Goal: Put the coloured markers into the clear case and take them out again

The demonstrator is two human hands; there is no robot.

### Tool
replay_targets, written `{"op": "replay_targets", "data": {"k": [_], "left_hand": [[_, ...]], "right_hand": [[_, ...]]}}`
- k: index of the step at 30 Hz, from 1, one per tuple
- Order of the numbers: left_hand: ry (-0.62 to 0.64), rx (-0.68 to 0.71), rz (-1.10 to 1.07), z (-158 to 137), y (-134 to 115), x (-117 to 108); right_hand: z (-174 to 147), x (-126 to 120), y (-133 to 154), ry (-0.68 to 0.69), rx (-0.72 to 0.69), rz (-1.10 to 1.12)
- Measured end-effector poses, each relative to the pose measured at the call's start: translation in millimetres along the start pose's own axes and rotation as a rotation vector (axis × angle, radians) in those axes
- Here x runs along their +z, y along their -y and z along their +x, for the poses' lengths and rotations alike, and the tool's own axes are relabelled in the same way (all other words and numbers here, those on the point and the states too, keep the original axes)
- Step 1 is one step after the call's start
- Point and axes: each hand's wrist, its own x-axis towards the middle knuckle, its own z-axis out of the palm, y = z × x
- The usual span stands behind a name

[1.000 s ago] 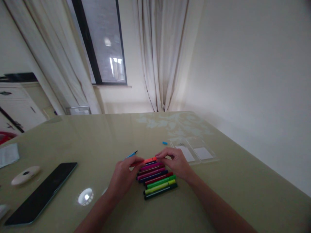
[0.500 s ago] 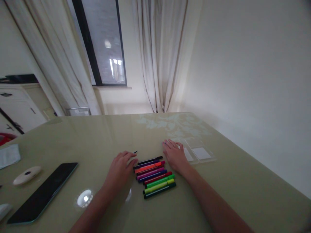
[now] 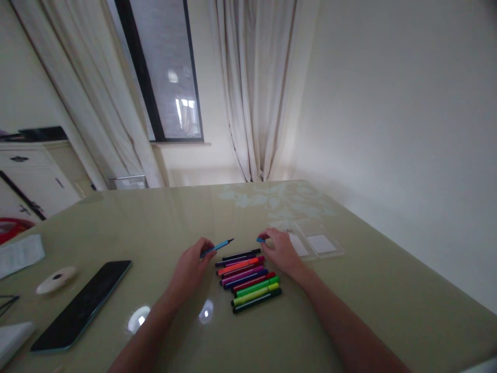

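My left hand [image 3: 196,260] is closed around an uncapped blue felt-tip pen [image 3: 218,247], its dark tip pointing right. Between the fingertips of my right hand [image 3: 280,249] is a small blue pen cap [image 3: 260,240], apart from the pen. Below and between both hands lies a row of several capped felt-tip pens [image 3: 248,277], side by side on the table. A black one is at the far end, a dark green one [image 3: 257,301] at the near end. Beyond my right hand rests an opened clear plastic case [image 3: 337,248] with white inserts, partly hidden by the hand.
A black tablet or phone [image 3: 83,305] lies at the left of the glossy green table [image 3: 174,212], with a white oval object [image 3: 57,280] and a pale folded cloth or paper [image 3: 23,254] beyond it. A wall [image 3: 407,155] runs along the right edge.
The blue pen has come into clear view in my left hand, raised and pointing right. My right hand has drawn its fingers together, and the blue cap now shows in them.
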Motion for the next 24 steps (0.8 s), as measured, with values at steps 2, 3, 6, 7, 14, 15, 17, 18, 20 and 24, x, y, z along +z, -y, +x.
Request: {"op": "replay_targets", "data": {"k": [2,3,6,7,14,15,17,18,20,24], "left_hand": [[0.004,0.031,-0.07,0,-5,3],[0.006,0.045,-0.09,-1,-6,4],[0.028,0.066,-0.123,-2,-10,6],[0.036,0.07,-0.128,-3,-11,6],[0.058,0.074,-0.171,-5,-17,8],[0.067,0.075,-0.183,-5,-18,8],[0.082,0.083,-0.205,-6,-20,9],[0.088,0.088,-0.212,-6,-21,9],[0.089,0.093,-0.221,-7,-23,11],[0.068,0.085,-0.211,-8,-24,14]], "right_hand": [[-2,-2,10,-0.029,-0.048,0.211],[-3,-3,15,-0.042,-0.069,0.288],[-3,-4,27,-0.075,-0.107,0.404],[-4,-5,29,-0.083,-0.118,0.423],[-5,-4,32,-0.092,-0.153,0.445],[-6,-4,32,-0.085,-0.152,0.443],[-7,-5,34,-0.065,-0.144,0.438],[-8,-5,35,-0.056,-0.142,0.439],[-9,-4,36,-0.043,-0.137,0.447],[-10,-2,33,-0.037,-0.132,0.478]]}}
